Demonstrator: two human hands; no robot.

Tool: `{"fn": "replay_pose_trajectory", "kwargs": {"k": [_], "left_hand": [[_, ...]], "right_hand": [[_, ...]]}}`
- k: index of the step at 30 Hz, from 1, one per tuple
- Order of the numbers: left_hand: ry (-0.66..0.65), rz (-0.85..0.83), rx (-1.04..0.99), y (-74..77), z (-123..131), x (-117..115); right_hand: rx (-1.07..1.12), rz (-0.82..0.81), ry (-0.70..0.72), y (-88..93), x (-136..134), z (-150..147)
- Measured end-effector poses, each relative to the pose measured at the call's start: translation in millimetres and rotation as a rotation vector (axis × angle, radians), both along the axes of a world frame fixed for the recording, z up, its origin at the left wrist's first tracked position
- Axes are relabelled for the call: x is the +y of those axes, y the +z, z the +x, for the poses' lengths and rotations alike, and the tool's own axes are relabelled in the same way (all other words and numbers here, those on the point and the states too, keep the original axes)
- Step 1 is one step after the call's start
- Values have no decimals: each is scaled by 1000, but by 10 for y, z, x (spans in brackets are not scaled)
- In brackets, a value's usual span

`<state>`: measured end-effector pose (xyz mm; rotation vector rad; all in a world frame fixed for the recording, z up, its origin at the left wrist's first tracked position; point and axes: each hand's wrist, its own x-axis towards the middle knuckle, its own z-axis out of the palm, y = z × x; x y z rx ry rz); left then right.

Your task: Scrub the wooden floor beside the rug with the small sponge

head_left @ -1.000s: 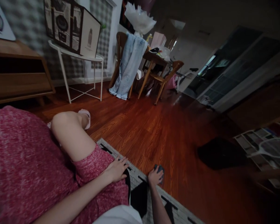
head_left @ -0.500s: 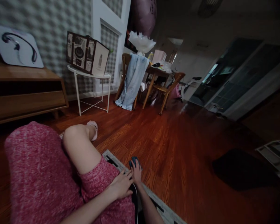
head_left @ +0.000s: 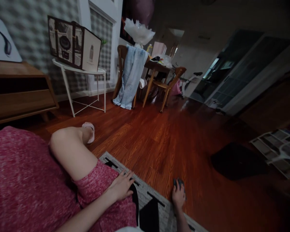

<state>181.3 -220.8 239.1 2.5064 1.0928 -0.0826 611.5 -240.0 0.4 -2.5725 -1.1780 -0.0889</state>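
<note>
I sit on the floor in pink shorts (head_left: 101, 183) with one bare knee (head_left: 62, 141) raised. My left hand (head_left: 122, 186) rests flat on my thigh, fingers spread, holding nothing. Out to the right, my right hand (head_left: 178, 196) is closed over a small dark blue object (head_left: 179, 183) that it presses on the wooden floor (head_left: 169, 138) beside the edge of a grey patterned rug (head_left: 147, 196). I cannot make out what the object is.
A white side table (head_left: 84, 71) with a framed picture stands by the wall, beside a wooden cabinet (head_left: 19, 93). Farther back are a dining table (head_left: 157, 66), chairs and a draped blue cloth (head_left: 131, 77). A dark mat (head_left: 236, 161) and a white rack (head_left: 277, 148) lie right.
My right hand slid the dark object left to my other hand, then back out to the right along the floor. My left hand stayed on the thigh. The view shifted.
</note>
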Motion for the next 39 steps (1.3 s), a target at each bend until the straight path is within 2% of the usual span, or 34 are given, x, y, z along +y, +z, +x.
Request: {"fn": "replay_pose_trajectory", "kwargs": {"k": [2, 4, 6, 7, 10, 15, 17, 19, 21, 23, 24, 28, 32, 34, 36, 39], "left_hand": [[1, -6, 15, 3, 14, -3], [-1, -12, 27, 14, 26, -7], [0, -12, 30, 28, 33, -12], [-2, -12, 31, 34, 35, -14], [-13, -7, 33, 35, 34, -16], [-7, 3, 55, -20, 39, -10], [-3, 0, 59, -44, 42, -8], [-2, -1, 56, -54, 42, -7], [5, 5, 49, -46, 39, -8], [13, 13, 43, -24, 35, -10], [14, 12, 42, -11, 33, -10], [2, 3, 40, -1, 32, -10], [10, 36, 2, -76, 28, -20], [9, 36, -3, -118, 26, -21], [2, 23, 15, -153, 27, -15], [1, 12, 48, -200, 36, 12]], "right_hand": [[-35, 71, -143, -58, -96, -35], [-71, 157, -273, -88, -67, -230], [-87, 207, -328, -82, 63, -532], [-82, 202, -306, -69, 151, -708], [-27, 101, -88, -21, 435, -1311], [53, -22, 413, -23, 799, -2344], [54, -25, 541, -41, 891, -2585], [50, -12, 634, -52, 956, -2633], [41, 9, 728, -51, 991, -2479], [28, 28, 768, -41, 983, -2153], [21, 34, 746, -32, 957, -1939], [4, 40, 447, 25, 653, -912], [8, 23, 43, 66, 75, 6], [2, 60, -130, 33, -206, 297], [-13, 128, -255, -45, -395, 458], [-29, 237, -392, -192, -421, 506]]}}
